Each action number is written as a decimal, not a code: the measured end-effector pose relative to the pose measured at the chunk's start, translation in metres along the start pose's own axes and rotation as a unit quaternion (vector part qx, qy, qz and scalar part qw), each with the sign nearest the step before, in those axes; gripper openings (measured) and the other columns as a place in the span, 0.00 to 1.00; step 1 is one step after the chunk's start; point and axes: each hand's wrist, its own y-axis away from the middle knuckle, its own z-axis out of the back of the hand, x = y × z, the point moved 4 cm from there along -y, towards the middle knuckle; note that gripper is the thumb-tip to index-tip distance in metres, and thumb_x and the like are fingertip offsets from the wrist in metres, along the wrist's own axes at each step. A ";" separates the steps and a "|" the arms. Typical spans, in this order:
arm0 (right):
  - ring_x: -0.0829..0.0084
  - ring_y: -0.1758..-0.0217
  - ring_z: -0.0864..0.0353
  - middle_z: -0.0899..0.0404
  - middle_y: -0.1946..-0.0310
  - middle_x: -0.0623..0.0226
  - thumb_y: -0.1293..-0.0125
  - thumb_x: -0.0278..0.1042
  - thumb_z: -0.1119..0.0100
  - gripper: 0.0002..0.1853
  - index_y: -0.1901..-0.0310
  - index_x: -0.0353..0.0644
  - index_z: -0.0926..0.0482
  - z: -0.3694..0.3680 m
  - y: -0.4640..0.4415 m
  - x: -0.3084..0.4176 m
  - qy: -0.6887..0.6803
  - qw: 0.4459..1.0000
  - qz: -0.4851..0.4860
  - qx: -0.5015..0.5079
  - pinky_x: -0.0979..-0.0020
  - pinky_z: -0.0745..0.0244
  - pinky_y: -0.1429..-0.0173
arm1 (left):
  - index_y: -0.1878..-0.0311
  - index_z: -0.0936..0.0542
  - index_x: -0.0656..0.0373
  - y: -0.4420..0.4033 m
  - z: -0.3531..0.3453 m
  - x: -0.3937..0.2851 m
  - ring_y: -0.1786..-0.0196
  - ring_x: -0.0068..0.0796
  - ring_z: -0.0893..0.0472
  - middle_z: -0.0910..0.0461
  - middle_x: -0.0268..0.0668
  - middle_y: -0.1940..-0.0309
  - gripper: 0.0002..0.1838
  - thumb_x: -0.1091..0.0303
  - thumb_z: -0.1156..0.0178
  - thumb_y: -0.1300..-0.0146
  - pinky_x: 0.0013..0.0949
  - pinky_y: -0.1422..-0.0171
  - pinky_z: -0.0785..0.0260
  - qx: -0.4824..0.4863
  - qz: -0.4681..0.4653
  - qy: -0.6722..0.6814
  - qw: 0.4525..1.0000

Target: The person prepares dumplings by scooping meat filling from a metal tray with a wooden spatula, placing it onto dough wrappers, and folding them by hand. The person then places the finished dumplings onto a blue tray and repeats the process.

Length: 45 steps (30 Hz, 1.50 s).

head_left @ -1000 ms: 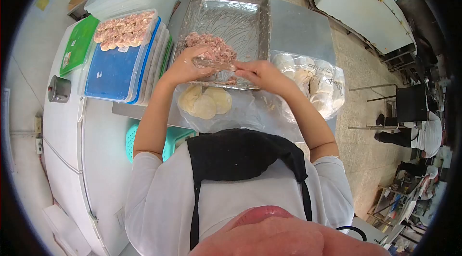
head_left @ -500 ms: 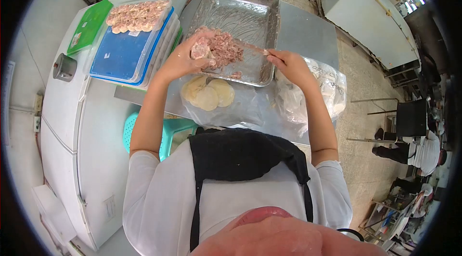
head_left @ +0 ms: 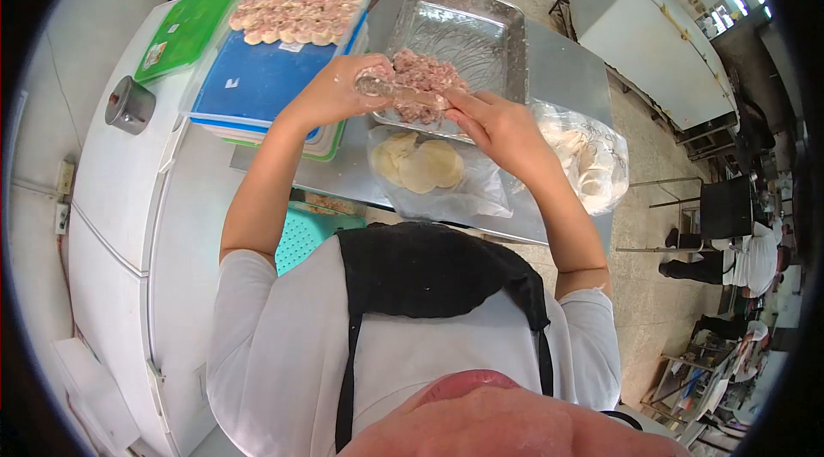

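My left hand (head_left: 348, 88) is curled around a meat-filled dumpling (head_left: 374, 84) at the left edge of the metal tray (head_left: 516, 36). In my right hand (head_left: 489, 121) is a flat spatula (head_left: 418, 96), its blade reaching across to the dumpling. Ground meat (head_left: 425, 73) lies heaped in the tray's near left part, just behind the spatula. Several round wrappers (head_left: 427, 167) rest on a plastic bag (head_left: 481, 191) in front of the tray.
Left stands a clear container (head_left: 210, 71) with a blue sheet (head_left: 257, 84) and rows of filled dumplings (head_left: 296, 18). Beyond are a green lid (head_left: 184, 30) and metal pot (head_left: 130, 105). Bagged dough (head_left: 592, 165) lies right; a person (head_left: 755, 260) is far right.
The view has shifted, so the tray and containers appear farther right. My right hand moved away from my left with the spatula, then came back, bringing the blade to the dumpling.
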 end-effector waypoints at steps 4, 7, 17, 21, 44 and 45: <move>0.61 0.66 0.20 0.19 0.66 0.59 0.35 0.36 0.39 0.14 0.51 0.42 0.19 -0.005 -0.007 0.014 0.005 1.000 -0.024 0.013 0.67 0.26 0.60 | 0.58 0.22 0.60 0.017 0.038 0.024 0.59 0.31 0.23 0.20 0.36 0.63 0.21 0.58 0.28 0.50 0.33 0.51 0.31 0.030 0.018 -0.038 0.999; 0.56 0.62 0.18 0.18 0.63 0.55 0.36 0.36 0.39 0.14 0.51 0.41 0.19 -0.010 0.009 0.000 -0.076 0.991 -0.108 0.005 0.65 0.24 0.57 | 0.51 0.22 0.59 0.036 0.082 0.059 0.56 0.32 0.21 0.19 0.38 0.59 0.29 0.57 0.25 0.55 0.34 0.48 0.31 -0.016 -0.004 -0.038 0.999; 0.82 0.71 0.30 0.24 0.73 0.73 0.34 0.37 0.39 0.18 0.47 0.34 0.21 -0.017 0.124 -0.034 -0.140 0.903 -0.403 -0.061 0.78 0.33 0.66 | 0.46 0.25 0.61 0.033 0.232 0.222 0.63 0.43 0.18 0.18 0.48 0.64 0.25 0.65 0.33 0.48 0.38 0.54 0.27 -0.212 0.087 -0.324 0.918; 0.85 0.73 0.35 0.28 0.74 0.77 0.33 0.38 0.39 0.19 0.47 0.34 0.21 -0.011 0.146 -0.032 -0.142 0.884 -0.432 -0.104 0.81 0.36 0.69 | 0.35 0.34 0.59 0.018 0.223 0.207 0.61 0.45 0.18 0.18 0.50 0.60 0.34 0.63 0.35 0.45 0.41 0.55 0.26 -0.186 0.198 -0.291 0.917; 0.54 0.66 0.16 0.18 0.74 0.53 0.38 0.41 0.47 0.15 0.71 0.39 0.17 -0.080 0.050 -0.193 0.283 0.913 -0.142 0.258 0.54 0.23 0.64 | 0.40 0.26 0.56 0.020 0.049 -0.004 0.37 0.37 0.27 0.26 0.41 0.40 0.24 0.74 0.39 0.42 0.36 0.37 0.33 -0.089 -0.075 -0.133 0.984; 0.56 0.66 0.15 0.18 0.74 0.54 0.38 0.38 0.47 0.13 0.71 0.39 0.16 -0.100 0.058 -0.187 0.268 0.923 -0.091 0.259 0.55 0.22 0.65 | 0.42 0.25 0.56 0.020 0.020 -0.010 0.38 0.37 0.26 0.25 0.40 0.41 0.22 0.74 0.39 0.42 0.36 0.38 0.32 -0.060 -0.086 -0.105 0.989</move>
